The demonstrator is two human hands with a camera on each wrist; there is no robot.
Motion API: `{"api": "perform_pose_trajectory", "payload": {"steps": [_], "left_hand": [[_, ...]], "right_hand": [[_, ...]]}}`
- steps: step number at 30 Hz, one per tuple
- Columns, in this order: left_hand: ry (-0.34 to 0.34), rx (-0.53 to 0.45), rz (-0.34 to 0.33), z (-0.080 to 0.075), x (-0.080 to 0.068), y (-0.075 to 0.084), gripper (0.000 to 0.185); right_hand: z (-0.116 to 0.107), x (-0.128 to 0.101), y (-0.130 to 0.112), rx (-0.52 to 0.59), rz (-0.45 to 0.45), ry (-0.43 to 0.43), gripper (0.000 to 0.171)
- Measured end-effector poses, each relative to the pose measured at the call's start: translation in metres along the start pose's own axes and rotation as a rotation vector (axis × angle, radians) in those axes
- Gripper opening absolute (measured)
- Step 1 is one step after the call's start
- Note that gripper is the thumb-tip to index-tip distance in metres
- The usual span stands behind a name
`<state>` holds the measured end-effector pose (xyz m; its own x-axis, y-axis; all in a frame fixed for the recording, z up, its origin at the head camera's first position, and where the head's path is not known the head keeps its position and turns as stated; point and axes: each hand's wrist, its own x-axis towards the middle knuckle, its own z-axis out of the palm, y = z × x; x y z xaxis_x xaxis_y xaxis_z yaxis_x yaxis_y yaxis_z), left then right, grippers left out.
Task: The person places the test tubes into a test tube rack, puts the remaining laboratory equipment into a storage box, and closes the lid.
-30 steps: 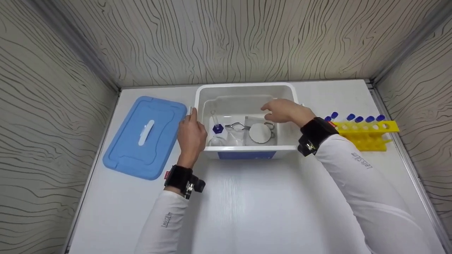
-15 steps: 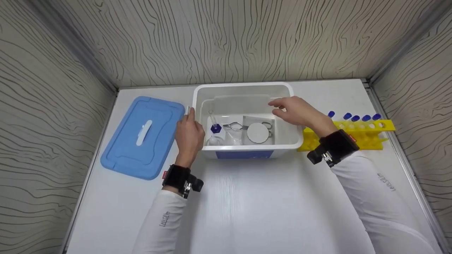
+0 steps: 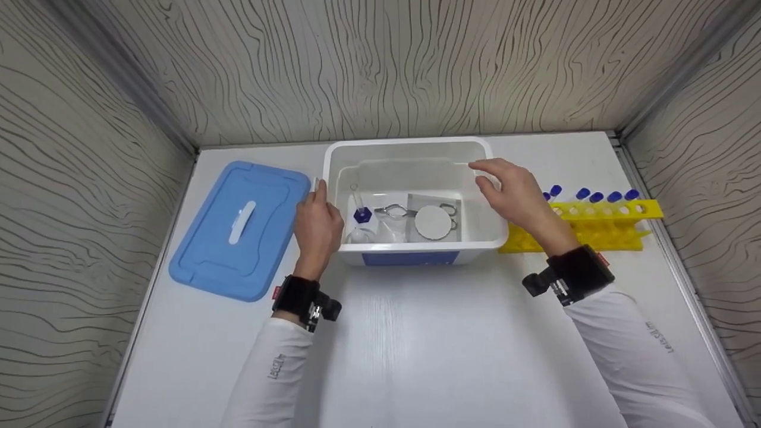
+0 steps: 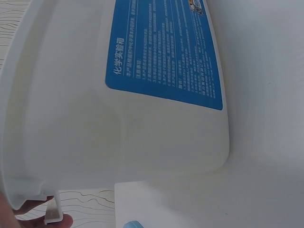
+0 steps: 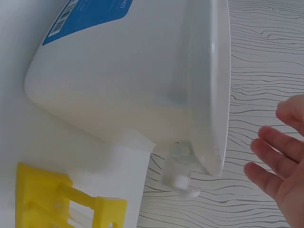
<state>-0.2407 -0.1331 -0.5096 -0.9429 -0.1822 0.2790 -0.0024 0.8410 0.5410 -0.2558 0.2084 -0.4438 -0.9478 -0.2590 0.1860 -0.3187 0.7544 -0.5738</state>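
Observation:
A white storage box (image 3: pixel 416 245) stands at the back of the table. My left hand (image 3: pixel 318 224) is at its left side. In the left wrist view, its fingers hold the white latch (image 4: pixel 54 211). My right hand (image 3: pixel 518 193) hovers by the right rim, fingers loosely spread and holding nothing; the right wrist view shows it apart from the box. Inside the box lie a measuring cylinder with a blue hexagonal base (image 3: pixel 362 214), metal tongs (image 3: pixel 392 210) with ring handles, a white round disc (image 3: pixel 433 222) over their middle, and a clear, rounded item (image 3: pixel 359 236).
A blue lid (image 3: pixel 270 226) with a white handle lies left of the box. To the right stands a yellow rack (image 3: pixel 606 232) of tubes with blue caps (image 3: pixel 596 197), partly behind my right forearm. Patterned walls border the table's back and sides.
My right hand has drawn back to the right, from over the box's inside to its right rim. My left hand stays at the left side. The box's contents look unchanged.

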Motion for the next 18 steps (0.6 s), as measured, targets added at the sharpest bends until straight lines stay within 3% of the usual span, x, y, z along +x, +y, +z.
{"api": "perform_pose_trajectory", "payload": {"steps": [4,7,18], "left_hand": [[-0.014,0.004,-0.005,-0.001,0.000,0.000,0.048],[-0.021,0.004,-0.007,-0.001,0.000,0.001,0.048],[-0.020,-0.001,-0.011,-0.001,0.000,0.001,0.049]], "right_hand": [[0.008,-0.007,0.007,0.033,0.005,0.131,0.033],[0.013,-0.013,0.012,0.060,0.031,0.182,0.034],[0.029,-0.023,0.023,0.159,0.179,0.270,0.043]]}}
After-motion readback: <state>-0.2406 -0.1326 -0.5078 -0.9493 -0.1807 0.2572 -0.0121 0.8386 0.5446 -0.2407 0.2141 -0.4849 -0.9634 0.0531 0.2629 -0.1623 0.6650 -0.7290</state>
